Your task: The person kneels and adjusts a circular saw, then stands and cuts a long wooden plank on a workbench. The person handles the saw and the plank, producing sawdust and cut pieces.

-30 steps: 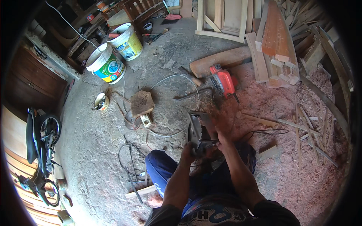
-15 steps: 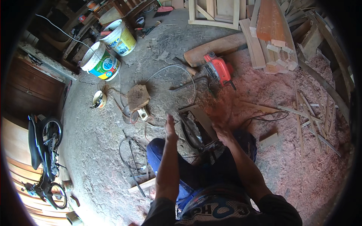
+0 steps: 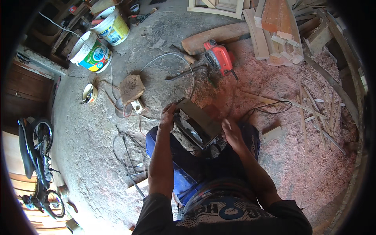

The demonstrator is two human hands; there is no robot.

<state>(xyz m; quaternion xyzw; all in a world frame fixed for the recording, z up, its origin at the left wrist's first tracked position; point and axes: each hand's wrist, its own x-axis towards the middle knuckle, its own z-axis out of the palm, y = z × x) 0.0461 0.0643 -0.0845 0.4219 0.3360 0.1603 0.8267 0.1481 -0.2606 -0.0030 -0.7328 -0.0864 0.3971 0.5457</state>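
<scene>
Between my knees is a circular saw (image 3: 203,118), its flat metal base plate turned upward and a blade showing through the slot. My left hand (image 3: 167,117) has its fingers wrapped around the plate's far left corner. At the opposite edge, my right hand (image 3: 232,132) is closed, fingers curled against the plate's right side; its fingertips are partly hidden. Part of a red body shows beyond the plate. On the floor ahead lies a red power tool (image 3: 221,58) with a dark knob.
A wood block (image 3: 132,87) and a small tub (image 3: 90,93) sit ahead left, with paint buckets (image 3: 94,55) behind. Cables (image 3: 182,56) loop over the floor. Boards (image 3: 276,23), thin sticks (image 3: 309,105) and shavings (image 3: 313,168) cover the right. A motorcycle (image 3: 39,156) stands left.
My left hand, held apart from the saw before, has closed on its plate corner. The saw has tilted, its plate showing broader. My right hand has shifted slightly along the edge. The view has shifted.
</scene>
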